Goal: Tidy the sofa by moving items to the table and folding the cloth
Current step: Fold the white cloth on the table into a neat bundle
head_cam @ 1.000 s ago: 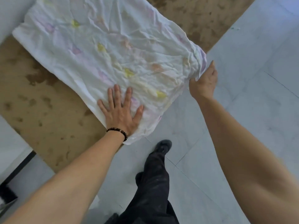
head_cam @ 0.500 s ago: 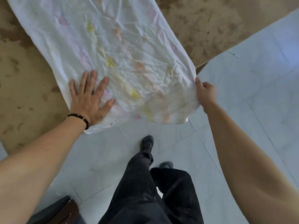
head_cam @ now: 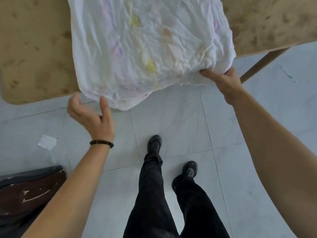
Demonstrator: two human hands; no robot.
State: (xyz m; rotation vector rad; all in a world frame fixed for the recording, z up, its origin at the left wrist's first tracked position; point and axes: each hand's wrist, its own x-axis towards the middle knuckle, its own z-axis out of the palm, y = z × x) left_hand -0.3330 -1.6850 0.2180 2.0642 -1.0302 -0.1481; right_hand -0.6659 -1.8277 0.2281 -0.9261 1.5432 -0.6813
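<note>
White cloth with a faint pastel print lies crumpled on the brown desk, its hem spilling over the near edge. The right hand grips the near right corner, fingers curled under it. The left hand hovers at the near left corner, loosely spread, holding nothing.
</note>
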